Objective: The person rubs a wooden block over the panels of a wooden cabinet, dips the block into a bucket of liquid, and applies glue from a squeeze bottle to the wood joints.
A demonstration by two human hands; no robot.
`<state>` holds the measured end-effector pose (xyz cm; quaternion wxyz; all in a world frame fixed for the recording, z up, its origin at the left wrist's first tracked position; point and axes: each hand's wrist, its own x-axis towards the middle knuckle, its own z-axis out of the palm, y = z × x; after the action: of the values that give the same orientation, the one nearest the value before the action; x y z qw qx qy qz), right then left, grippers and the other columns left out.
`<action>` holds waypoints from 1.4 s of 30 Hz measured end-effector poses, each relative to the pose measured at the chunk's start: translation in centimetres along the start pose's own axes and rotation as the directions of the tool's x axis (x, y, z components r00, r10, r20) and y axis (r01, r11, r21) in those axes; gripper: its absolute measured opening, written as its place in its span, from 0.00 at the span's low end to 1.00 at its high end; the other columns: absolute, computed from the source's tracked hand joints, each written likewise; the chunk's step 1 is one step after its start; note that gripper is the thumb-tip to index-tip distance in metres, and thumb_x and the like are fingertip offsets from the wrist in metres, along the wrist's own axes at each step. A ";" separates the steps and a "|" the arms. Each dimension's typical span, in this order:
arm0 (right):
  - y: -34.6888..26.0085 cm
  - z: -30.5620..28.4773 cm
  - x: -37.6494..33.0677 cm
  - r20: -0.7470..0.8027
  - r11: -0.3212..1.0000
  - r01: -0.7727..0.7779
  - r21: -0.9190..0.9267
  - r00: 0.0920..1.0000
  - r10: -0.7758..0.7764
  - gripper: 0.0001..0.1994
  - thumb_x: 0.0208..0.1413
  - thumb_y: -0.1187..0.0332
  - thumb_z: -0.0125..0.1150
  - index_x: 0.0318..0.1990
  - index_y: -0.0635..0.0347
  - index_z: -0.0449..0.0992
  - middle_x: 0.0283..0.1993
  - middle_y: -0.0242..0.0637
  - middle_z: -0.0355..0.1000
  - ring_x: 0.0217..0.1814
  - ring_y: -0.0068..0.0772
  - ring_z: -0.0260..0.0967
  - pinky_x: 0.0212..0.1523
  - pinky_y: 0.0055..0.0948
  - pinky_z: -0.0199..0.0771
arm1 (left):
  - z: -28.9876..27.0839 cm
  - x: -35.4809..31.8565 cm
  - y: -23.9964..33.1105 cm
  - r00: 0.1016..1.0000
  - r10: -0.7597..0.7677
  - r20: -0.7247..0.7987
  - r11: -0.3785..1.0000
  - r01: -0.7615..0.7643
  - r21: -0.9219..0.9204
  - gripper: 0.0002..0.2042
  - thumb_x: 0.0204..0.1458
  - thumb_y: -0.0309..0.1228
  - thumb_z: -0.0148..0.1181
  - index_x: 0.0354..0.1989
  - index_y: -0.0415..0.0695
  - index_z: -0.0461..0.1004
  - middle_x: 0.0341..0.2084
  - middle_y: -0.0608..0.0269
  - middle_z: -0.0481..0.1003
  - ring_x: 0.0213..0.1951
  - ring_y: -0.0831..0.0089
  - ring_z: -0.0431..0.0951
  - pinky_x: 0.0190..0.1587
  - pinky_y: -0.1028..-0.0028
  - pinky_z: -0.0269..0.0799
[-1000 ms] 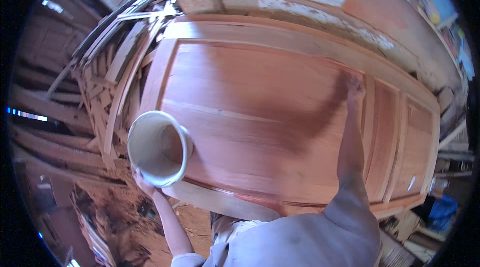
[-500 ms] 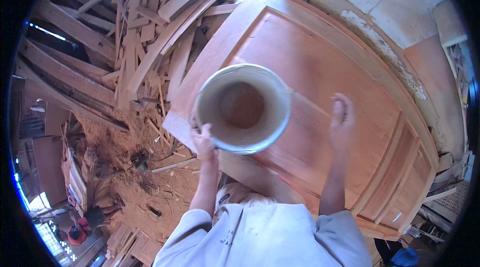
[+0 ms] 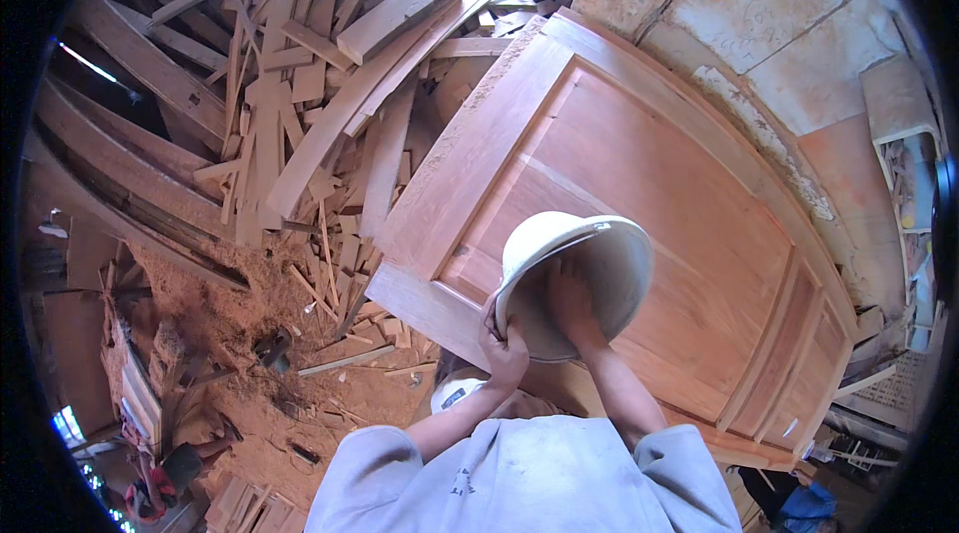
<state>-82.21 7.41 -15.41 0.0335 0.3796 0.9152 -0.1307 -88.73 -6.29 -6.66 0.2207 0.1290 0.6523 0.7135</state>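
Observation:
A white bucket (image 3: 545,236) hangs tilted over the near part of a panelled wooden door (image 3: 689,203), its mouth turned toward me. My left hand (image 3: 503,345) is closed on the left side of the rim, thumb on the inside. My right hand (image 3: 572,295) reaches into the shaded inside of the bucket. Its fingers are hard to see there, and so is whatever lies deep in the bucket. The door lies flat in front of me, with fine dust along its far left edge.
A heap of wood offcuts (image 3: 330,103) fills the far left. Sawdust (image 3: 230,283) covers the ground left of me. Concrete slabs (image 3: 779,3) lie beyond the door. One person (image 3: 160,488) is at the lower left, another (image 3: 804,503) at the lower right.
The bucket has moved right and nearer to me and tipped from nearly upright. My right hand has gone from free space on the right into the bucket. My left hand keeps the rim.

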 end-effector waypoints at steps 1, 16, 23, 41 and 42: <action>-0.5 -0.1 -0.3 0.153 0.995 -0.088 0.053 0.985 0.079 0.19 0.59 0.72 0.47 0.57 0.71 0.62 0.58 0.67 0.63 0.46 0.65 0.72 0.46 0.56 0.76 | -0.3 0.3 0.1 1.000 -0.006 0.003 1.000 0.006 -0.005 0.26 0.49 0.13 0.41 0.60 0.30 0.62 0.58 0.48 0.67 0.60 0.64 0.67 0.63 0.70 0.60; 4.5 -5.8 2.5 0.138 0.970 -0.241 0.028 0.962 0.235 0.13 0.58 0.64 0.54 0.36 0.68 0.77 0.33 0.50 0.78 0.37 0.47 0.77 0.38 0.45 0.75 | 5.7 7.4 0.6 0.967 -0.153 0.203 0.962 0.193 -0.192 0.24 0.52 0.19 0.45 0.60 0.39 0.66 0.50 0.52 0.75 0.56 0.67 0.73 0.57 0.71 0.67; 12.0 -13.5 3.6 0.292 0.082 -0.489 0.868 0.638 0.712 0.17 0.68 0.54 0.46 0.26 0.49 0.63 0.18 0.22 0.53 0.14 0.12 0.46 0.14 0.17 0.45 | 15.3 8.2 -2.2 0.970 -0.214 0.112 0.955 0.232 -0.183 0.23 0.54 0.20 0.48 0.61 0.35 0.62 0.54 0.48 0.71 0.58 0.63 0.71 0.61 0.68 0.63; -15.1 -8.3 8.6 0.488 -0.623 -0.413 0.665 0.871 -0.056 0.20 0.70 0.51 0.39 0.25 0.46 0.57 0.16 0.21 0.47 0.14 0.15 0.40 0.13 0.18 0.42 | -21.1 17.2 -6.1 0.762 0.296 -0.575 0.889 0.000 0.458 0.15 0.66 0.32 0.45 0.54 0.33 0.67 0.49 0.52 0.72 0.52 0.64 0.72 0.56 0.70 0.66; -17.6 -7.2 9.0 0.497 -0.580 -0.451 0.678 0.863 -0.090 0.20 0.70 0.51 0.39 0.24 0.46 0.57 0.17 0.22 0.49 0.15 0.15 0.43 0.14 0.18 0.44 | -22.3 17.1 -6.0 0.683 0.277 -0.676 0.916 0.026 0.401 0.16 0.66 0.32 0.44 0.53 0.32 0.67 0.49 0.51 0.72 0.53 0.63 0.72 0.56 0.69 0.66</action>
<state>-100.69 3.61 -6.19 -0.1426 0.3641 0.1965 -0.8992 -113.23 -17.21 -16.97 -0.1324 -0.0755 0.8002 0.5800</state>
